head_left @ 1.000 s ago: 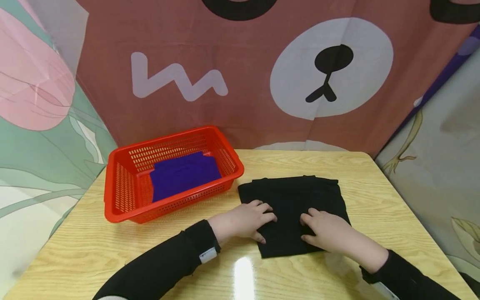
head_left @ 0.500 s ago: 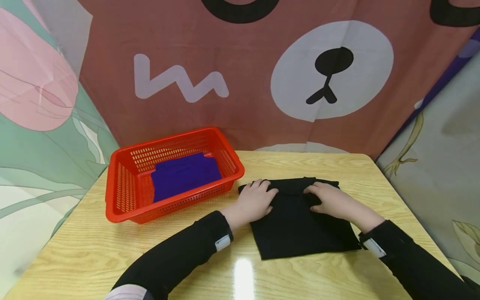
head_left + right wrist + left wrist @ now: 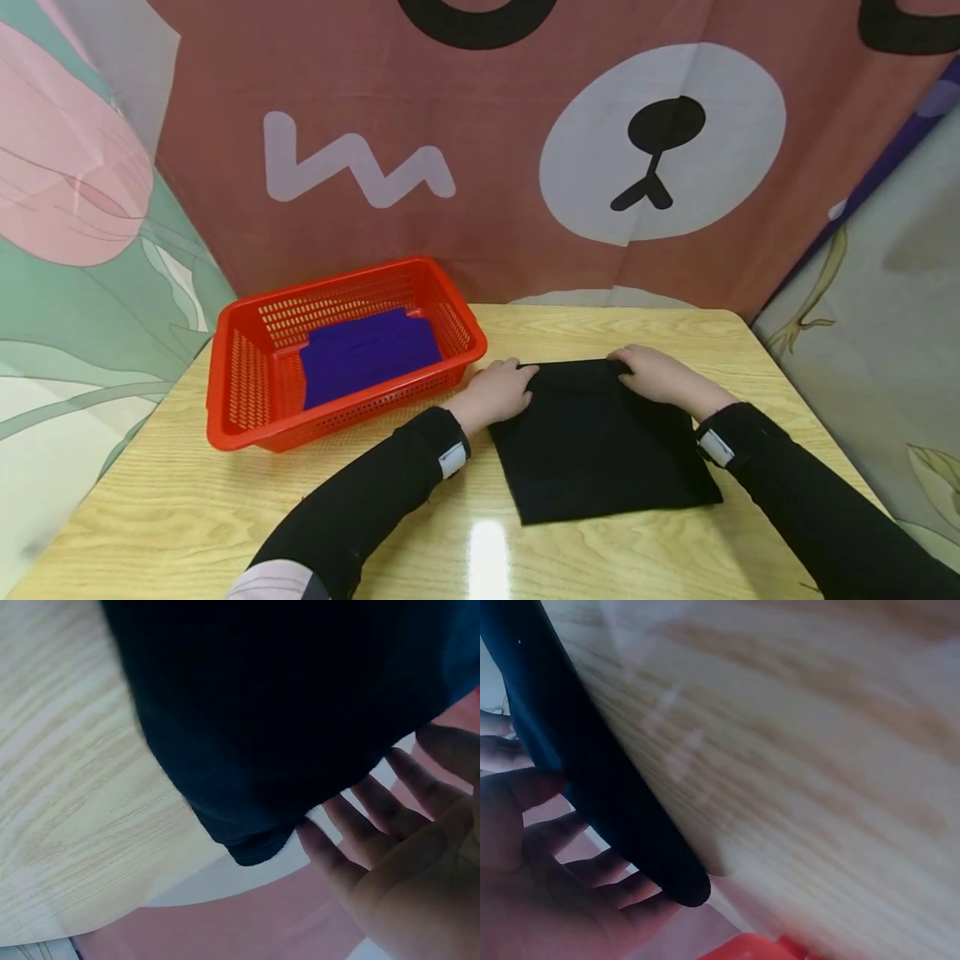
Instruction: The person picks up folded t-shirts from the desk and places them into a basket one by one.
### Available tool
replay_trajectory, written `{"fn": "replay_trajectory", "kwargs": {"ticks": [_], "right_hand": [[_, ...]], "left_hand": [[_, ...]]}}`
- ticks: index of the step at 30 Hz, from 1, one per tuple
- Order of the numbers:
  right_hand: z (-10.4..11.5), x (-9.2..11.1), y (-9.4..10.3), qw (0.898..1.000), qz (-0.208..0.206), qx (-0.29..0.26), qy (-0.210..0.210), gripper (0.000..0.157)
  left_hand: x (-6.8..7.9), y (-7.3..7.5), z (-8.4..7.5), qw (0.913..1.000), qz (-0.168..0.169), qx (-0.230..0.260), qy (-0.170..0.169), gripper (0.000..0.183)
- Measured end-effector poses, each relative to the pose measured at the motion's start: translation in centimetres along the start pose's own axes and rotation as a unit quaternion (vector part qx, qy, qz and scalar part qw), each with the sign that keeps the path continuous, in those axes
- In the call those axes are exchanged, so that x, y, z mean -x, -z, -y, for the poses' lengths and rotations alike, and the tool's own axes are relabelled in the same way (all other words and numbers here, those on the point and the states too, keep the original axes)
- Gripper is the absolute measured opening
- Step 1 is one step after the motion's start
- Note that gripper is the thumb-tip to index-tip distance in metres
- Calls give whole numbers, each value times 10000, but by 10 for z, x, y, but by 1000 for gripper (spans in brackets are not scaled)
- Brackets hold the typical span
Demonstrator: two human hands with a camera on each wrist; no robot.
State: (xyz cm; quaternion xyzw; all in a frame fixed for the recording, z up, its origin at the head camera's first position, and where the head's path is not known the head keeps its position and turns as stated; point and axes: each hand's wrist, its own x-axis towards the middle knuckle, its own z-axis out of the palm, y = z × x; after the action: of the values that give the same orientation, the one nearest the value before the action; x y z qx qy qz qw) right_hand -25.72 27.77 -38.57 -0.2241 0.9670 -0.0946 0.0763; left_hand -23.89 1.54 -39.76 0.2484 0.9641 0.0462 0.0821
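A folded black garment (image 3: 607,442) lies on the table, its kind hidden by the folds. At its far left corner my left hand (image 3: 501,392) grips the far edge, thumb on the near side. My right hand (image 3: 663,379) holds the same edge toward the far right corner. In the left wrist view the fingers (image 3: 604,866) reach behind the dark edge, tips hidden by the fabric. The right wrist view has the fingers (image 3: 367,817) lined up along the edge, their tips right at it or tucked behind.
Left of the garment stands a red perforated basket (image 3: 225,375) with a folded purple-blue garment (image 3: 371,354) inside. The wooden table (image 3: 405,533) ends at a hanging brown bear-print cloth (image 3: 480,225). Printed fabric (image 3: 877,358) also hangs along the right side.
Both hands have moved away from the body, from the middle of the black garment up to its far edge. The raised fold along that edge now looks flatter. The basket stays put.
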Motion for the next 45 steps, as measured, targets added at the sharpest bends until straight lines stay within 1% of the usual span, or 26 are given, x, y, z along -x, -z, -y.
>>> {"fn": "replay_trajectory", "kwargs": {"ticks": [4,9,12,15,18,21,25,29,34,39,45], "right_hand": [[-3,-6,-2,9998,185,-83,-21,35],[-4,-10,-5,9992,313,-160,-186,38],[-4,-12,-7,9994,241,-60,-251,39],[-5,-16,-6,9994,114,-22,-333,39],[-7,-20,-2,9988,47,-162,-449,40],[-10,-24,2,9979,124,-396,-494,40],[-15,-26,5,9967,236,-645,-430,43],[-19,-27,4,9967,216,-676,-392,42],[-20,-27,4,9970,159,-620,-444,32],[-19,-23,5,9976,10,-561,-395,23],[-18,-17,10,9981,-154,-547,-251,17]], "left_hand": [[-3,-2,2,9998,-65,147,-71,41],[-6,-4,5,9996,-83,250,-107,41],[-7,-3,6,9996,-97,267,-53,40],[-9,-1,7,9994,-109,310,112,40],[-11,0,7,9990,-146,327,256,42],[-13,0,8,9988,-247,332,273,44],[-13,1,9,9979,-454,446,140,46],[-13,2,8,9962,-688,526,0,45],[-14,4,6,9949,-897,459,-41,41],[-11,12,3,9928,-1130,303,-266,35],[-7,20,-1,9911,-1204,287,-492,28]]}}
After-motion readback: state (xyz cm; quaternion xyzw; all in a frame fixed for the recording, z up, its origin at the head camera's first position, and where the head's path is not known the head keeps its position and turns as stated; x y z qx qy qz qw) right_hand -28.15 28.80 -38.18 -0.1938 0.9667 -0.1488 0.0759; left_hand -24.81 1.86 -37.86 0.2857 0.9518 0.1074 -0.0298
